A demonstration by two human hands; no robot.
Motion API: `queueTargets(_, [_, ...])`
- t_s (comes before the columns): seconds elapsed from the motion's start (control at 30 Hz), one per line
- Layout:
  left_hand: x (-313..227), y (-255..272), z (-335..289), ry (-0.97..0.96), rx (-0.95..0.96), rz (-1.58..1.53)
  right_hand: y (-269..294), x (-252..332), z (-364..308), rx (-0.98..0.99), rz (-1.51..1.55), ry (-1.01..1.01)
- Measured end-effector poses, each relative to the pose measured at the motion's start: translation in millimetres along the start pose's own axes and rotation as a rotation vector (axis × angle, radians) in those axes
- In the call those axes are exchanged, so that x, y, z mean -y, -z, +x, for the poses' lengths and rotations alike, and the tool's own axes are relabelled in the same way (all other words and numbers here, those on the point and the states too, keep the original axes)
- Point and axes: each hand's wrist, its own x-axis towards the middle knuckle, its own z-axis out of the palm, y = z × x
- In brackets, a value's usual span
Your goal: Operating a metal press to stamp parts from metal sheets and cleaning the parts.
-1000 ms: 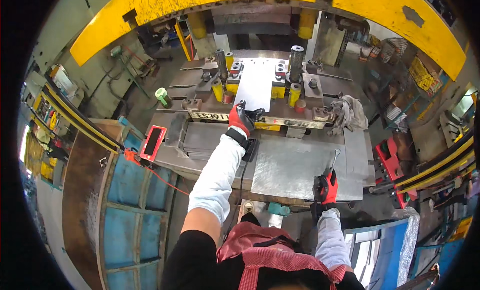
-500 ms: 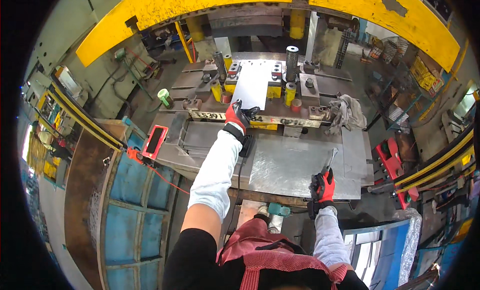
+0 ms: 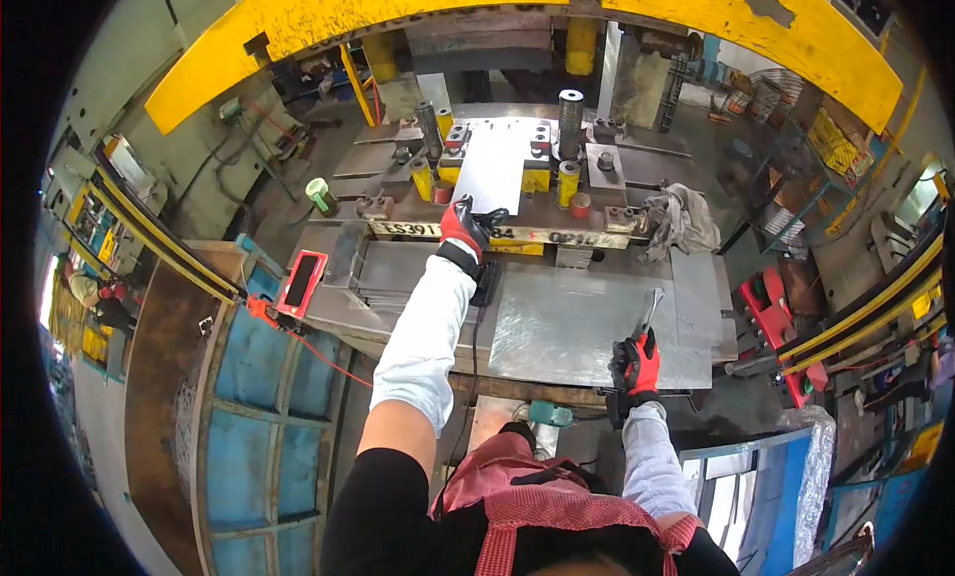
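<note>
My left hand [image 3: 468,226], in a red and black glove, is stretched forward to the press die. Its fingers close on the near edge of a narrow, pale metal sheet [image 3: 491,163]. That sheet lies lengthwise over the die [image 3: 555,236], between two dark upright guide posts. Low on the right, my right hand [image 3: 635,365], gloved alike, is closed around a slim silver metal tool [image 3: 652,308] pointing forward; its exact kind is unclear. Below that hand lies a wide, shiny sheet of metal [image 3: 567,322] on the press bed.
A yellow press beam [image 3: 398,4] arches overhead. Left on the bed are stacked metal plates [image 3: 403,268] and a red-framed phone-like device [image 3: 301,284]. A grey rag [image 3: 684,221] lies at the right. A green container [image 3: 320,195] stands far left; blue panelled framework [image 3: 259,407] is nearer.
The whole view has shifted slightly to the left. Both hands keep nearly the same places, the left at the narrow sheet's edge and the right around the tool.
</note>
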Motion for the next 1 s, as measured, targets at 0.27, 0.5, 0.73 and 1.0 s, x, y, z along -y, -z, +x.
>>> queueTargets(0.27, [10.7, 7.2, 12.0, -0.007, 0.018, 0.007, 5.1, 0.4, 0.6, -0.05, -0.022, 0.074])
queueTargets(0.5, [8.9, 67.4, 41.5, -0.793, 0.06, 1.767, 3.2, -3.6, 1.8, 0.023, 0.066, -0.005])
queueTargets(0.73, [7.7, 42.6, 20.1, -0.753, 0.086, 1.635, -0.1, -5.9, 3.1, -0.005, -0.029, 0.104])
queueTargets(1.0, [2.1, -1.3, 4.5, 0.061, -0.065, -0.051, -6.3, 5.8, -8.7, -0.013, -0.047, 0.103])
